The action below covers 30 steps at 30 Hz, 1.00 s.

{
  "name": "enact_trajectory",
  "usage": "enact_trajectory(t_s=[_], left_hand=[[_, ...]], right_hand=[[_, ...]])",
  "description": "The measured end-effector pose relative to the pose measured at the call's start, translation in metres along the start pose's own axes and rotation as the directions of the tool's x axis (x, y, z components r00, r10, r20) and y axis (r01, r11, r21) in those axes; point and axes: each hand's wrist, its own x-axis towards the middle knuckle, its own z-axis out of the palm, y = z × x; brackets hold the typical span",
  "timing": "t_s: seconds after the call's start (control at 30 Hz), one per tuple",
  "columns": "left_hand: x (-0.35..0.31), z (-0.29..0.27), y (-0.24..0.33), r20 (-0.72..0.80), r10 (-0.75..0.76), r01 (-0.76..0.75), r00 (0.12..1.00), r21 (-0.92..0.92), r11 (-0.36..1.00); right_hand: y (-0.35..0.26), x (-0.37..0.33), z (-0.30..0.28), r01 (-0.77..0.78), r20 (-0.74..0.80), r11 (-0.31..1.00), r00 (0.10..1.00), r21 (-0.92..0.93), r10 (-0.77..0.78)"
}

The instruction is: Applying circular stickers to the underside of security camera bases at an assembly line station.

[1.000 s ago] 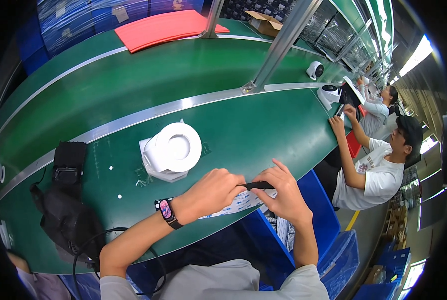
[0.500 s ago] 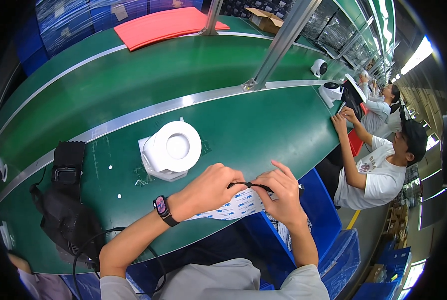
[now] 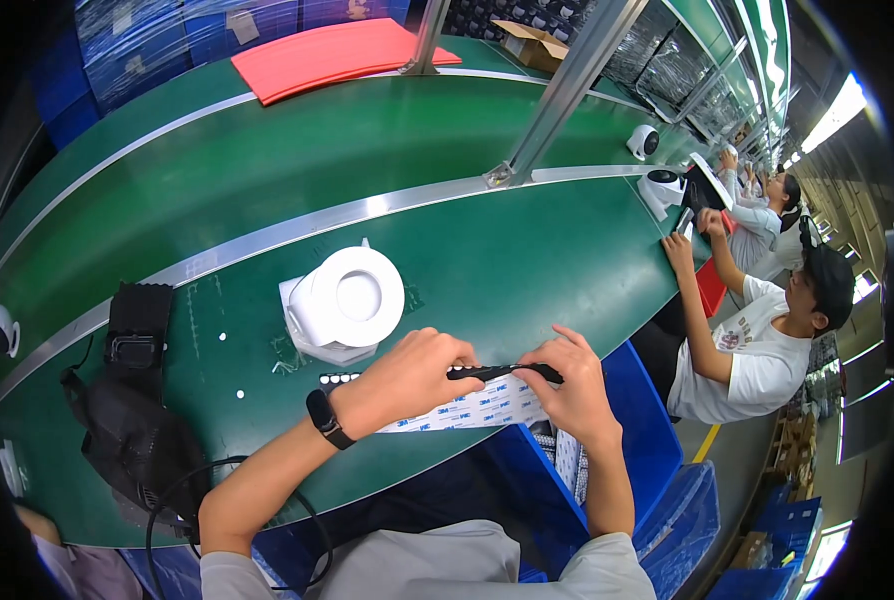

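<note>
Both hands work on an adhesive sheet (image 3: 487,404), whose white backing paper carries blue print and whose upper edge shows a black strip. My left hand (image 3: 412,375), with a black watch on its wrist, pinches the black edge. My right hand (image 3: 572,385) grips the same edge a little to the right, thumb and fingers closed on it. A row of small white dots on black peeks out left of my left hand. Beyond it a white camera housing (image 3: 312,310) sits on the green bench, its round ring-shaped base facing up.
A black bag (image 3: 132,440) with a cable lies on the left. Below my right hand is a blue bin (image 3: 637,420) holding more printed sheets. White cameras (image 3: 644,142) stand on the green belt behind a metal rail (image 3: 377,208). A co-worker (image 3: 747,340) works at the right.
The sheet's black edge has turned up and shows wider between my hands. My right hand has shifted slightly right and down. The row of white dots has come into view at the left.
</note>
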Motion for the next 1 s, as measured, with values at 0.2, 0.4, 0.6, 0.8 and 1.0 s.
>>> enact_trajectory(t_s=[0.2,0.4,0.6,0.8,1.0], left_hand=[[-0.001,0.006,-0.001,0.052,0.0,-0.006,0.999,0.119,0.993],[-0.006,0.013,-0.007,0.049,0.048,-0.057,0.998,0.193,0.98],[-0.004,-0.002,0.005,0.109,-0.05,0.029,0.993,0.188,0.982],[-0.011,0.012,-0.007,0.053,0.045,-0.059,0.998,0.315,0.947],[-0.008,0.002,-0.002,0.066,0.066,-0.076,0.996,0.16,0.984]], right_hand=[[-0.001,0.001,0.002,-0.017,0.017,1.0,1.0,-0.018,0.017],[-0.007,0.008,0.016,0.049,0.096,0.998,0.994,0.025,-0.051],[-0.002,0.007,0.016,-0.021,0.09,0.996,0.996,0.091,0.013],[-0.009,0.008,0.012,-0.067,0.13,0.994,0.99,0.09,0.055],[-0.012,0.011,0.013,0.045,0.136,0.994,0.989,0.103,-0.059]])
